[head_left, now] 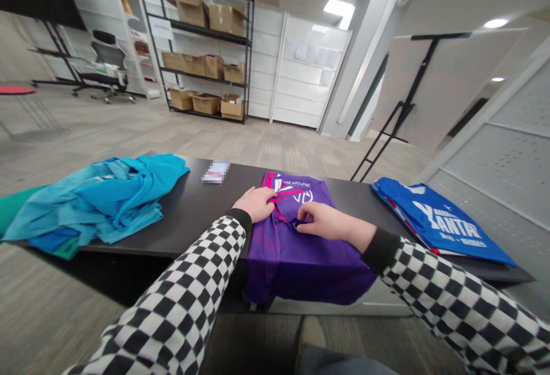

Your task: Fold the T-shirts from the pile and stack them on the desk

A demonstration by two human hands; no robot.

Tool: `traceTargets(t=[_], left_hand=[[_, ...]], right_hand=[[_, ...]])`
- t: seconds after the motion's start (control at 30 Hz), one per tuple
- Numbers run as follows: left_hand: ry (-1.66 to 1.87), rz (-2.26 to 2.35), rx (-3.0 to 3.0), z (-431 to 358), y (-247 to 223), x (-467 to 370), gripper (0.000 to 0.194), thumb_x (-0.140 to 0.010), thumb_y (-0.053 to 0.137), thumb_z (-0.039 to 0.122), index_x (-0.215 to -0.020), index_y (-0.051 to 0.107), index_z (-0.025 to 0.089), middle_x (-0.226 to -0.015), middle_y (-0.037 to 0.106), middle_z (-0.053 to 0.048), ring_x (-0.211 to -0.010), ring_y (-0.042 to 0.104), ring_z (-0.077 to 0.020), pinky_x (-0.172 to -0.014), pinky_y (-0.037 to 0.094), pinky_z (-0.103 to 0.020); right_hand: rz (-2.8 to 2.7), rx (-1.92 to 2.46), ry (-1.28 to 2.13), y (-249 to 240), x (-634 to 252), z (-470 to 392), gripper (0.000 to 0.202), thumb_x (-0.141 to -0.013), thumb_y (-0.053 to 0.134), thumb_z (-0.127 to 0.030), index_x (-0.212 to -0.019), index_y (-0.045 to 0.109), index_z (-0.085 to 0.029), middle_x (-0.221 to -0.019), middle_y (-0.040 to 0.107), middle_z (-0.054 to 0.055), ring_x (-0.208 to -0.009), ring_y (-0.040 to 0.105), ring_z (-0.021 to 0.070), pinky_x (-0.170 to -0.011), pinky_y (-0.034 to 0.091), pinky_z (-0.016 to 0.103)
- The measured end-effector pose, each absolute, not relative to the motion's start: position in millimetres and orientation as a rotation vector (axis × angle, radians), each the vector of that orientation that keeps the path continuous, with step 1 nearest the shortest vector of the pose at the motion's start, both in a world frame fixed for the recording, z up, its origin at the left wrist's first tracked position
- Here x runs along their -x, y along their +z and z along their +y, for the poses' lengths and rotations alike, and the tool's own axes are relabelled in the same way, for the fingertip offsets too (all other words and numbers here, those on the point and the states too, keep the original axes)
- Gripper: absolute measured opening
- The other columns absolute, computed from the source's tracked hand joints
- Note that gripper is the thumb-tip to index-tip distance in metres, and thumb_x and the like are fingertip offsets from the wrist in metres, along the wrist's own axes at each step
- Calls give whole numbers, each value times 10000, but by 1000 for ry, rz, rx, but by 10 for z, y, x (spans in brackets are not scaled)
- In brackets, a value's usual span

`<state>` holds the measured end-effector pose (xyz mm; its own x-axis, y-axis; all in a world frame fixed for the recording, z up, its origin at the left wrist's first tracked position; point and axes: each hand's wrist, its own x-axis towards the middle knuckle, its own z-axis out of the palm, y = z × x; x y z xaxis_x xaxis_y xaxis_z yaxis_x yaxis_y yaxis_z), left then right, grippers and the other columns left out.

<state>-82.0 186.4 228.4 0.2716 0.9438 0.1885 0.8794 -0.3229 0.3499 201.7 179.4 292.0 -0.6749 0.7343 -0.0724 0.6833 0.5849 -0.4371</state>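
Note:
A purple jersey with pink stripes and white print lies partly folded on the dark table, its lower part hanging over the front edge. My left hand rests on the jersey's left side, fingers stretched out flat over the striped part. To the right of it, my right hand is closed in a pinch on a bunched edge of the same jersey. Both cuffs are black, with checkered sleeves behind them.
Rumpled turquoise shirts are heaped at the table's left. Folded blue jerseys with white lettering lie stacked at the right. A small blurred card-like item sits near the back edge of the table. Beyond stands a shelf with cardboard boxes.

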Motion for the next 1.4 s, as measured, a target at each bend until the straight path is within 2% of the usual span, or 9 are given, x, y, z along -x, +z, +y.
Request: traceTargets(t=[0.1, 0.2, 0.3, 0.4, 0.53, 0.67, 0.97, 1.2, 1.4], left_hand=[[527, 1703, -2364, 1870, 2294, 818, 579, -1037, 509, 351, -1569, 733, 300, -1691, 682, -76, -1611, 581, -311, -1443, 291, -615], [524, 1696, -2378, 1877, 2304, 818, 584, -1036, 501, 348, -1567, 735, 285, -1675, 694, -84, -1597, 592, -316, -1437, 300, -621], [521, 1702, -2375, 1879, 2306, 816, 580, -1031, 500, 342, -1557, 739, 287, -1668, 700, -77, -1588, 600, -311, -1437, 303, -614], [527, 1698, -2381, 1873, 2309, 814, 579, -1027, 502, 333, -1552, 740, 280, -1667, 701, -80, -1586, 603, -305, -1438, 301, -607], [511, 1687, -2380, 1867, 2326, 812, 578, -1038, 497, 328, -1564, 731, 275, -1668, 699, -86, -1588, 599, -307, -1436, 301, -614], [513, 1687, -2375, 1864, 2349, 809, 549, -1041, 500, 316, -1531, 745, 271, -1655, 708, -90, -1568, 616, -300, -1433, 310, -609], [569, 1688, -2380, 1879, 2301, 791, 440, -1029, 545, 294, -1403, 773, 253, -1549, 772, -114, -1495, 675, -330, -1416, 324, -654], [627, 1740, -2310, 1886, 2325, 791, 550, -1027, 575, 272, -1565, 667, 202, -1611, 725, -169, -1503, 675, -354, -1392, 380, -596], [1053, 1538, -2488, 1619, 2403, 755, 485, -949, 657, 193, -1424, 750, 230, -1527, 745, -130, -1499, 638, -325, -1341, 438, -514]], right_hand=[[-2680, 1194, 661, 2939, -1982, 1838, 174, -1055, 782, -397, -1070, 801, -225, -1016, 830, 45, -887, 725, 214, -820, 528, 314], [-2670, 1227, 427, 2979, -1871, 1998, 376, -1193, 555, -410, -1001, 807, -208, -1002, 832, 84, -900, 728, 226, -849, 527, 324], [-2772, 1142, 231, 2990, -1717, 2238, 251, -1141, 592, -220, -1168, 837, -172, -1245, 850, 141, -1135, 761, 266, -1010, 535, 335], [-2943, 1095, 221, 2971, -1585, 2454, 349, -1057, 717, -174, -1394, 804, -162, -1435, 813, 164, -1280, 749, 298, -1077, 532, 342], [-3036, 1187, 224, 2966, -1481, 2639, 287, -1031, 811, -302, -1292, 847, -188, -1270, 862, 119, -1086, 770, 275, -906, 533, 311], [-3025, 1199, 226, 3017, -1432, 2775, 154, -1043, 750, -240, -1127, 864, -180, -1094, 864, 69, -936, 728, 215, -816, 484, 277], [-2928, 1189, 447, 3109, -1310, 2939, 179, -1075, 699, -198, -1180, 844, -185, -1148, 873, 57, -1002, 759, 209, -841, 518, 253], [-2881, 1257, 382, 3004, -1275, 2960, 141, -1105, 706, -232, -1133, 841, -203, -1120, 870, 54, -987, 755, 209, -832, 502, 256], [-2849, 1260, 392, 2930, -1292, 2962, 168, -1127, 683, -254, -1144, 834, -182, -1132, 867, 66, -972, 744, 203, -843, 504, 262]])
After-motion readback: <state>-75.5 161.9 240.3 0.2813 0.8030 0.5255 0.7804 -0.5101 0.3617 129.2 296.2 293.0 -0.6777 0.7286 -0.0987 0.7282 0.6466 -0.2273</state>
